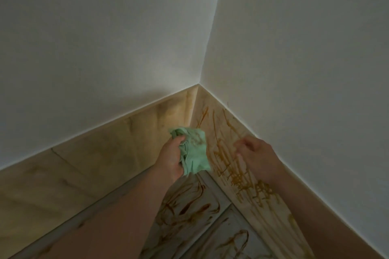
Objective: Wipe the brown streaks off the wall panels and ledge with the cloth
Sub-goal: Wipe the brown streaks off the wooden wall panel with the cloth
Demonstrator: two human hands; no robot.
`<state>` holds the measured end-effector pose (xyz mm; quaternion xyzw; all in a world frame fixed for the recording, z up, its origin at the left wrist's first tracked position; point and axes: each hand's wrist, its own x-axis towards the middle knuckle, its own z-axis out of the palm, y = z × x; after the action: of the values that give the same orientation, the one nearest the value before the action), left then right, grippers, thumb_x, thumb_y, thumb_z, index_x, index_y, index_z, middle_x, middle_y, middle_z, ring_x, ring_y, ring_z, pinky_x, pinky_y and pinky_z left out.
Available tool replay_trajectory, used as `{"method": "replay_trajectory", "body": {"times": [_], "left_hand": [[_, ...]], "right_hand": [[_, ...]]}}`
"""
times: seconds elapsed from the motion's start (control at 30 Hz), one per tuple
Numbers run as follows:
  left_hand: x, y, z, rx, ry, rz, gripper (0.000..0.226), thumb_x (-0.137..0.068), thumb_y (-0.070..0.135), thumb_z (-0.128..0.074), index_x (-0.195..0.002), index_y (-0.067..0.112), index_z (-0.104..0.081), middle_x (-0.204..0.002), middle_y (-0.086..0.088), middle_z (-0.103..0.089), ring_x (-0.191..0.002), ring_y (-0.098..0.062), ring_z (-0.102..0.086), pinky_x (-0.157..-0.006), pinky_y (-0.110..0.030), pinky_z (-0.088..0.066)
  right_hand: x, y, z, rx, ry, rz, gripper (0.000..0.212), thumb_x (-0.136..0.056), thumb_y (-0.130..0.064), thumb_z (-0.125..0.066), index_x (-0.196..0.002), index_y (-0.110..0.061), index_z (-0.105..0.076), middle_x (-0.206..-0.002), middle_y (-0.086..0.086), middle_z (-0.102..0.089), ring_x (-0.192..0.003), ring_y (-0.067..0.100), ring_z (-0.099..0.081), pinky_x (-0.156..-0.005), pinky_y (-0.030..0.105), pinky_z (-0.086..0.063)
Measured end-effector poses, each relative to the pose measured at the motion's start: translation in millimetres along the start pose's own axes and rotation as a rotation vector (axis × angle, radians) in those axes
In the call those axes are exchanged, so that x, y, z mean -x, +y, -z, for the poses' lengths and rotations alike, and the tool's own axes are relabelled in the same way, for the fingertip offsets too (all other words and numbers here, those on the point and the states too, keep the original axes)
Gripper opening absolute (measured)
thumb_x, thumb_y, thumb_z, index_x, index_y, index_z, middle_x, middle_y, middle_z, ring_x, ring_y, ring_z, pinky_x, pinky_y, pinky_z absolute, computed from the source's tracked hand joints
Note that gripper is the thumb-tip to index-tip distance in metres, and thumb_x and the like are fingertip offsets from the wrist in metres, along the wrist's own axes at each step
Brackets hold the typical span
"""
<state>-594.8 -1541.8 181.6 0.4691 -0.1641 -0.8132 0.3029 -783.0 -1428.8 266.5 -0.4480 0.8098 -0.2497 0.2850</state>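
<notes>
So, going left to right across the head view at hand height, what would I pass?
Left wall panel → left hand → green cloth → brown streaks on the right panel → right hand → white wall.

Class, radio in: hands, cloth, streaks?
Left hand grips green cloth near corner. Right hand empty. Brown streaks cover right panel, ledge. Nothing blocking.

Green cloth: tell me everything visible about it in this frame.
The pale green soft-fabric cloth is crumpled into a loose bunch, gripped on its left side by the left hand. Its upper part shows faint brownish smudges; its lower end hangs free. It sits before the corner where the beige wall panels meet; contact with them cannot be told.
</notes>
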Motion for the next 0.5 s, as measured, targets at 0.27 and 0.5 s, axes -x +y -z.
{"method": "replay_trajectory", "body": {"times": [0.27,0.5], "left_hand": [[-45,2,-66,-0.211,0.029,-0.284,0.038,-0.107,0.027,-0.047,-0.144,0.022,-0.054,-0.125,-0.008,-0.067,-0.113,-0.028,-0.065,-0.099,-0.045,-0.053],[-116,7,-130,-0.903,-0.022,-0.676,0.046,-0.108,0.016,-0.037,-0.153,0.027,-0.036,-0.119,-0.007,-0.064,-0.093,-0.023,-0.064,-0.073,-0.029,-0.05]], "right_hand": [[-95,21,63,1.08,0.341,0.813,0.03,-0.091,-0.013,-0.045,-0.101,-0.001,-0.071,-0.125,0.023,-0.066,-0.133,0.045,-0.052,-0.121,0.057,-0.026],[-122,12,99,1.797,0.452,0.728,0.067,-0.103,-0.028,-0.014,-0.161,0.006,-0.013,-0.167,0.033,0.0,-0.155,0.053,0.002,-0.123,0.064,0.014]]}}
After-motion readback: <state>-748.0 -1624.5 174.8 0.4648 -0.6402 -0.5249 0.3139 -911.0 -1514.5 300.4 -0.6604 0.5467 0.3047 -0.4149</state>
